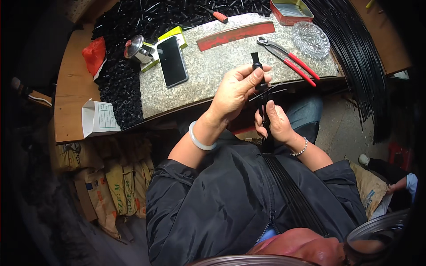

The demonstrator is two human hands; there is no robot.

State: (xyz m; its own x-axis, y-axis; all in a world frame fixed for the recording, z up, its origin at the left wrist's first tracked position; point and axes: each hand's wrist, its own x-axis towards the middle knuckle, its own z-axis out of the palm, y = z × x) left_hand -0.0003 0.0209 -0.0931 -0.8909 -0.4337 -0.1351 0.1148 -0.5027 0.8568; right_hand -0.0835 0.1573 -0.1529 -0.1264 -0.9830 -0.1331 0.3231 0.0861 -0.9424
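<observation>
black rods [265, 116] gripped by both hands, left hand [235, 91] hiding the black cap [256, 60] base.

At twelve o'clock your speckled grey stone slab [222, 66] carries red-handled pliers [290, 60], a black phone [172, 61] and a red strip [235, 34]. At ten o'clock lies an orange-red bag [94, 54]. You wear a black jacket [222, 204] and a pale jade-white bangle [198, 139].

Speckled grey stone bench [208, 66] far centre, wooden bench edge [71, 106] at left. Stacked yellowish sacks [120, 181] below, near left. Bare concrete floor [337, 133] right. Dim surroundings, light falling on bench.
</observation>
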